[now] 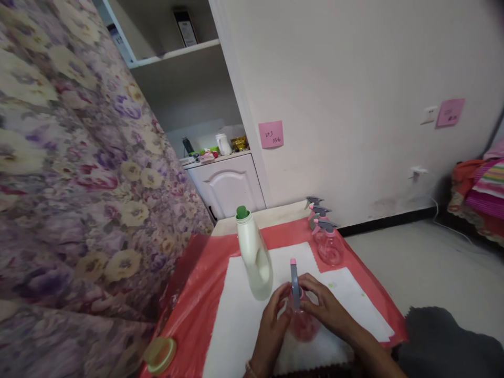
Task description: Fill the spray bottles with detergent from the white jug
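Observation:
A clear pink spray bottle (304, 326) with a grey and pink trigger head stands upright on the white paper in front of me. My left hand (276, 311) closes round the left side of its neck, fingers bent. From the right, my right hand (321, 302) grips the collar just below the trigger head. Beyond my left hand stands a pale green jug (253, 257) with a side handle, its neck uncapped and something green inside the mouth. At the lower left lies a round yellow-green cap (160, 355).
Several similar spray bottles (329, 249) line the table's right edge. White paper (230, 315) lies over the red table cover (192, 278). A floral curtain (110, 220) hangs close on the left. Behind are a cabinet (234, 184) and a wall with pink notes (271, 134).

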The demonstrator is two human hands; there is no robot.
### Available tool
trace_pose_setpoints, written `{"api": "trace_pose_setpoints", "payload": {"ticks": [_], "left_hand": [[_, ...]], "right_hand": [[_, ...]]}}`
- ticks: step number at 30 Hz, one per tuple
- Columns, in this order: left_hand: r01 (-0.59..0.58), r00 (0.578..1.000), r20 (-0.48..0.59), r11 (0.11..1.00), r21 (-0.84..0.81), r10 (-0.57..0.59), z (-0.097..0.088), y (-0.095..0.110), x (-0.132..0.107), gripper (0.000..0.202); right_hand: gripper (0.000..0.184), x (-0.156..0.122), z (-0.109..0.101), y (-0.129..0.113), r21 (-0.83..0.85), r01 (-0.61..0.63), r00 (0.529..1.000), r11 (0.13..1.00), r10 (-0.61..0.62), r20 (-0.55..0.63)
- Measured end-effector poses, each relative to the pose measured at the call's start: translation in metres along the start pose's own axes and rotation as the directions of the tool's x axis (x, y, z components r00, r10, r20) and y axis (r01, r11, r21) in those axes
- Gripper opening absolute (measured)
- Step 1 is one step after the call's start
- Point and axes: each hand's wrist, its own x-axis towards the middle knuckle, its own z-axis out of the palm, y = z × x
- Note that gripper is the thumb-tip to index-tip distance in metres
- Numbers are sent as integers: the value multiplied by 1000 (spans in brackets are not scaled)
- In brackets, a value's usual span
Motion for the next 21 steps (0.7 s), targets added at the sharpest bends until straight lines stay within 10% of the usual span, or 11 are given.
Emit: {"api": "trace_pose_setpoints", "payload": {"ticks": [15,21], "left_hand": [[-107,994,40,952,288,100,11,3,5,41],[-92,996,12,951,294,93,11,0,3,43]], "right_hand": [[20,-4,4,23,11,-62,981,998,63,-185],[16,-5,-2,11,47,-13,998,999,16,-60]]}}
